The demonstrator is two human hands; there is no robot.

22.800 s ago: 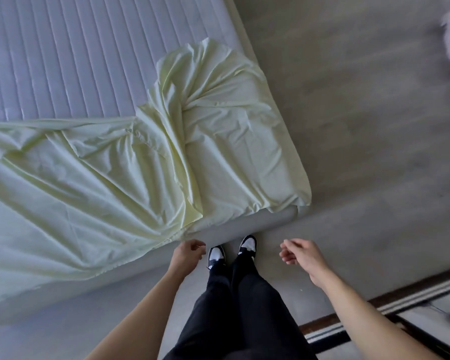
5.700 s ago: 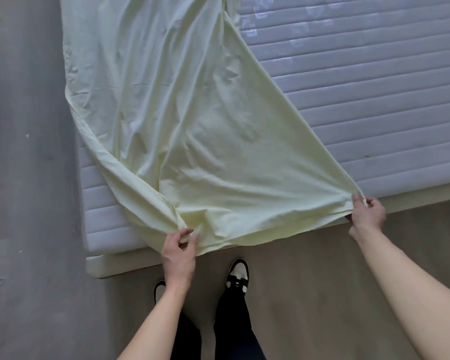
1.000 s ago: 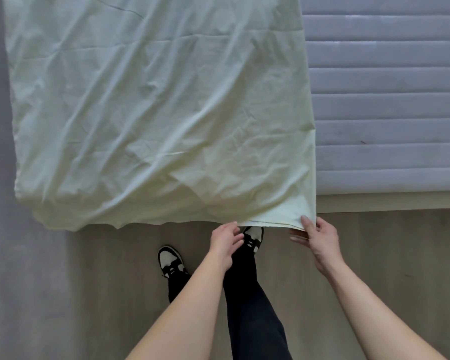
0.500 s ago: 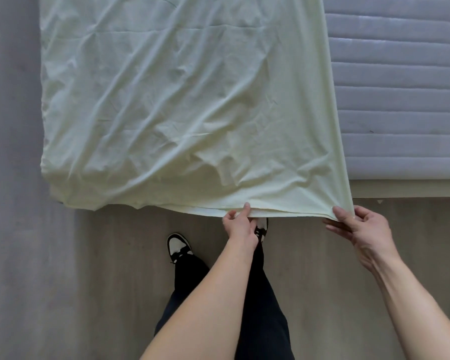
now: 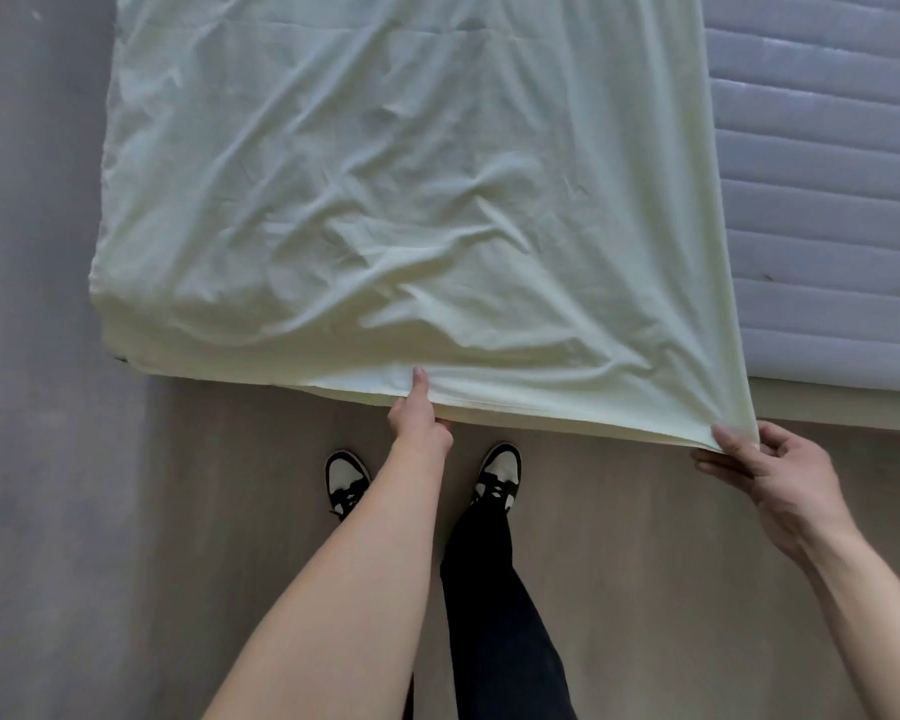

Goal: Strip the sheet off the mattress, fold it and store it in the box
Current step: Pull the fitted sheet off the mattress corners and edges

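While I watch from the head view, the pale yellow-green sheet point(image 5: 396, 200) lies doubled over the left part of the quilted grey mattress point(image 5: 822, 200), long axis running away from me, near hem overhanging the wood floor point(image 5: 619, 511). Left hand point(image 5: 418, 415) pinches the hem mid-edge, thumb on top; right hand point(image 5: 765, 470) grips the near right corner, fingers point(image 5: 726, 440) curled round it. Cloth is thin, wrinkled, limp. Likely next fold goes sideways or forward. No box visible.

quilted mattress point(image 5: 822, 200), pale sheet point(image 5: 385, 174) on it
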